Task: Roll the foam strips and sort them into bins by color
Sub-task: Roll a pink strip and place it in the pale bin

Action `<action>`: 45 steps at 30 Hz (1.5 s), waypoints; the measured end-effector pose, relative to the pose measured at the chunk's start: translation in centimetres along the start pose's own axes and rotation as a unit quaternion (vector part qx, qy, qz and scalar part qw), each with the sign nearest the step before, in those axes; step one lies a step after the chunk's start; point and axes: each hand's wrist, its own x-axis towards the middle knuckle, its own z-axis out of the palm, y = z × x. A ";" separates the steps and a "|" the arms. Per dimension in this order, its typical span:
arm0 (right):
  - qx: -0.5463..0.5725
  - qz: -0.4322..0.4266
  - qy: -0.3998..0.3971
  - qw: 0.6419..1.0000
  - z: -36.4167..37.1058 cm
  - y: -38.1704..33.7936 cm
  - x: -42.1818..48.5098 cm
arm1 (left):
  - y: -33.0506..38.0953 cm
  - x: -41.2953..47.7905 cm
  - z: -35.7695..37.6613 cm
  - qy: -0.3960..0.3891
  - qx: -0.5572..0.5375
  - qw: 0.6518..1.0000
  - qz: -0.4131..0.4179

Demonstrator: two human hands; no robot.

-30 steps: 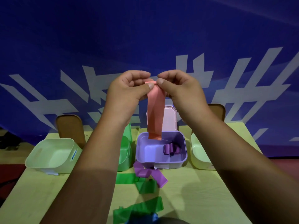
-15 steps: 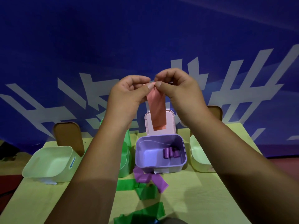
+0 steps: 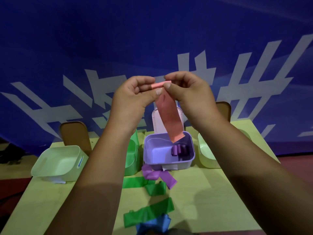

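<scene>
Both hands are raised above the table and pinch the rolled top end of a pink foam strip (image 3: 169, 117). My left hand (image 3: 133, 97) holds the roll's left end, my right hand (image 3: 188, 92) its right end. The strip's loose tail hangs down in front of the purple bin (image 3: 149, 150), which holds several purple rolls (image 3: 178, 150). A green bin (image 3: 133, 156) stands left of it, partly hidden by my left arm. Loose green strips (image 3: 149, 214), a purple strip (image 3: 159, 175) and a blue strip (image 3: 155, 224) lie on the table.
A pale green bin (image 3: 50, 168) stands at the table's left edge and another pale bin (image 3: 206, 155) at the right, behind my right arm. Two brown lids (image 3: 74, 134) stand at the back. A blue banner hangs behind the yellow table (image 3: 211, 200).
The view tilted up a little. My fingers have turned the strip's top end into a thicker roll, and the hanging tail swung slightly to the right.
</scene>
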 end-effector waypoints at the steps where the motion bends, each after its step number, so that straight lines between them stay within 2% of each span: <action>1: -0.002 0.000 0.003 1.000 0.0 0.1 -0.2 | -0.1 -0.3 0.1 0.002 -0.005 1.000 -0.004; 11: 0.030 0.018 -0.006 0.999 -0.2 1.3 -1.4 | -0.2 -1.9 0.2 0.012 -0.003 1.000 -0.023; 17: 0.012 0.033 -0.031 0.999 -0.5 0.6 -1.7 | 0.3 -2.0 -0.2 0.013 0.020 1.000 -0.015; 31: -0.038 0.000 -0.031 0.999 -1.5 0.4 -1.4 | 0.4 -2.8 1.1 0.008 -0.062 0.997 -0.040; 38: -0.051 0.003 -0.038 0.998 -1.4 0.7 -1.7 | 0.6 -3.4 1.1 0.042 0.009 0.999 -0.018; 45: -0.059 0.005 -0.042 0.997 0.6 0.4 -2.0 | 0.3 -3.6 -0.5 0.078 0.027 0.997 0.009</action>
